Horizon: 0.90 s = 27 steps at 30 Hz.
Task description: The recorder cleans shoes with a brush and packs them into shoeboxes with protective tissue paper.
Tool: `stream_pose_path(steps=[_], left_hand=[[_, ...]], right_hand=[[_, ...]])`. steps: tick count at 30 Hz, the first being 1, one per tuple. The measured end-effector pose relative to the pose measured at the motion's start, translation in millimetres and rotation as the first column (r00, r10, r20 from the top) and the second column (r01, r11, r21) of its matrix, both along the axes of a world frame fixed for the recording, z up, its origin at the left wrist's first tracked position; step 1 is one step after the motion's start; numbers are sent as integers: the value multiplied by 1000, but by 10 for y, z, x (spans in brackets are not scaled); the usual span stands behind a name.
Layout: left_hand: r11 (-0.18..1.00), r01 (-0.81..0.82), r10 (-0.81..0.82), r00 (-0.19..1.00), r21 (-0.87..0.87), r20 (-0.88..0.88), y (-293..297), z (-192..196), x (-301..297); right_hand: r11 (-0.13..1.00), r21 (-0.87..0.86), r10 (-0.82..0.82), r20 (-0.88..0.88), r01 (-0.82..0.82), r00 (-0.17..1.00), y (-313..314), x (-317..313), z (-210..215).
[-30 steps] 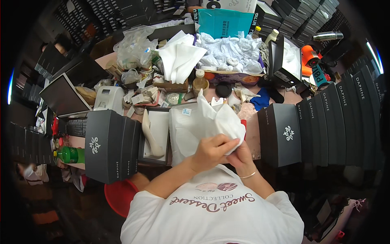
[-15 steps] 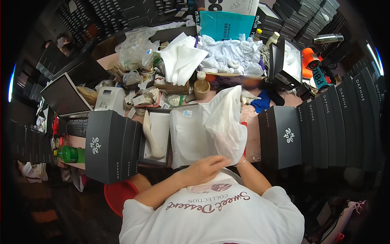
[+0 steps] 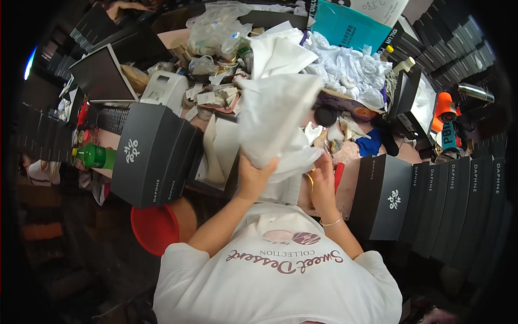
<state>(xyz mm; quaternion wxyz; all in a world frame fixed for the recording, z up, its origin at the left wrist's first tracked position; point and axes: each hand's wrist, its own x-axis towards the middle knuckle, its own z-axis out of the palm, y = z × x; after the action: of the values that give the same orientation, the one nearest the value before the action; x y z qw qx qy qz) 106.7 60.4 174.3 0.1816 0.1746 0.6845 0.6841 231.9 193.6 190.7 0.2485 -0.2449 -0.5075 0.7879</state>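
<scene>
A white translucent bag (image 3: pixel 275 119) stands raised in front of me over the table. My left hand (image 3: pixel 256 177) is closed round its lower left side. At its lower right edge is my right hand (image 3: pixel 324 181), fingers bent; a small yellow thing (image 3: pixel 311 181) shows beside them, too little of it to name. What the bag holds is hidden. Left of the bag, a cream high-heeled shoe (image 3: pixel 211 151) lies in an open shoe box (image 3: pixel 229 174). Below the bag, white paper (image 3: pixel 278 191) shows in part. A red object (image 3: pixel 339 175) lies just right of my right hand.
Black shoe boxes stand at the left (image 3: pixel 154 156) and in a row at the right (image 3: pixel 386 200). Behind are crumpled white paper (image 3: pixel 350 70), clear plastic bags (image 3: pixel 216 32), a label printer (image 3: pixel 164 89) and a monitor (image 3: pixel 105 73). A red bin (image 3: pixel 154 229) sits below the table's left.
The bag has been lifted and moved left. My left hand has gone from lying across its lower end to gripping its side. My right hand has come out from behind it.
</scene>
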Motion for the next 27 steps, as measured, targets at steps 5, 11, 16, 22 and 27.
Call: stream_pose_path(steps=[5,11,16,22,27], left_hand=[[626,762,-764,642,-167,66,67,195,326],[237,69,-964,143,-969,-226,-232,-1048,-258],[891,195,-360,853,-410,-379,-47,-236,-991],[956,5,-71,974,292,213,-437,456,-1125],[976,-58,6,970,208,242,-990,193,-958]], right_hand=[[881,-456,-145,3,130,989,261,344,-173],[907,-393,-183,-47,150,982,566,686,-242],[950,-311,-7,-107,-27,994,310,256,-36],[691,386,293,623,-611,725,-427,-578,-1157],[532,748,75,426,-398,902,-555,-607,-1003]])
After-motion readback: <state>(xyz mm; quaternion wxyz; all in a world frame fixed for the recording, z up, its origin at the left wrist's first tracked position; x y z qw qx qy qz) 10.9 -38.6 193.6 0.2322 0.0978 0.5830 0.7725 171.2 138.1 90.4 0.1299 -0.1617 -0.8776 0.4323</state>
